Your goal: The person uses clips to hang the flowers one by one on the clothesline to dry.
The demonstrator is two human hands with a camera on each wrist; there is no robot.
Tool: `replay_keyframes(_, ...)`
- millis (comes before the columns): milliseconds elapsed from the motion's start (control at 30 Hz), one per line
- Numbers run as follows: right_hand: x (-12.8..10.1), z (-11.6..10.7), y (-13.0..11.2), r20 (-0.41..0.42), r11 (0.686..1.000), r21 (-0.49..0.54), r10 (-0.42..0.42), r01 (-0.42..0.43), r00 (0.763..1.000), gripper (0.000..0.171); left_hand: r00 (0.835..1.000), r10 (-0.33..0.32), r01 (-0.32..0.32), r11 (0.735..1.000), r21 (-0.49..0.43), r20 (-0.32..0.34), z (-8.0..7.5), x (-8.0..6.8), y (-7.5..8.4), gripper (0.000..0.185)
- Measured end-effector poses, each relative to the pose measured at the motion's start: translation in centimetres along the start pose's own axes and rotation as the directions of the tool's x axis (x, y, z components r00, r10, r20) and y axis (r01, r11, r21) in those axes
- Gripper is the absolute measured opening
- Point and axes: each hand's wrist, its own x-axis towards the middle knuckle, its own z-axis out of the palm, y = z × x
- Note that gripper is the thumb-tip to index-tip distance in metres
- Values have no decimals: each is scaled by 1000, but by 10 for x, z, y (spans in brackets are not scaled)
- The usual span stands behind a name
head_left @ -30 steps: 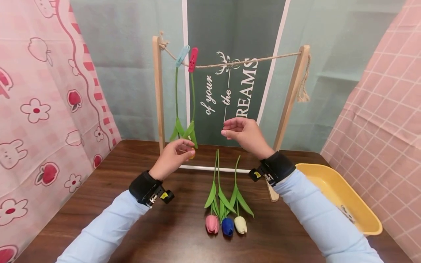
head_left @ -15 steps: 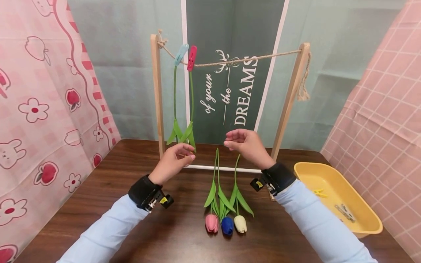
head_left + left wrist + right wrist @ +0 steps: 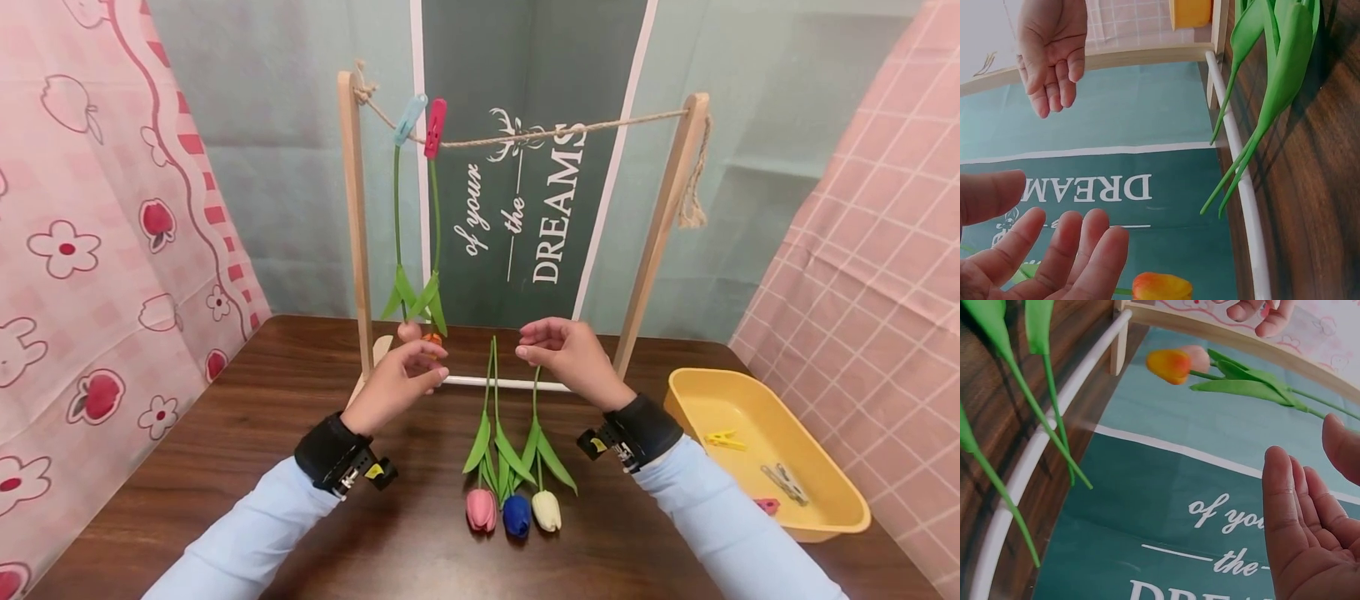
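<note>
Fingers (image 3: 1109,262) (left) near orange tulip (image 3: 1165,365), gap between

Orange-yellow tulip (image 3: 1168,366), pink tulip (image 3: 481,510), blue tulip (image 3: 517,516), cream tulip (image 3: 547,511) (green leaves (image 3: 555,461)), white-gridded pink cloth (image 3: 870,275)

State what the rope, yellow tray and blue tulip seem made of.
Rope: matte, perhaps jute, from its tan twist and frayed end.
Yellow tray: probably smooth moulded plastic, from its even colour and rounded rim.
Blue tulip: foam or plastic, unclear which; its evenly saturated colour and soft sheen look artificial.

Smooth tulip leaves (image 3: 1291,69) — rough, fibrous rope (image 3: 630,122)
</note>
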Motion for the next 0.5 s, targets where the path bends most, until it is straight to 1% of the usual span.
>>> replay_keyframes(133, -6, -3, 7, -12, 1000, 9, 26, -25, 1000, 28, 1000, 6, -6, 1000, -19, 17, 5, 0, -2, 24)
replay_keyframes(267, -11, -6, 14, -26, 998, 38, 58, -57, 998, 28, 1000, -9, 10, 999, -36, 23, 8, 0, -4, 24)
replay_keyframes(500, -20, -7, 25, -30, 995, 57, 88, -86, 996, 30, 999, -21, 23, 998, -60, 33, 10, -8, -12, 24)
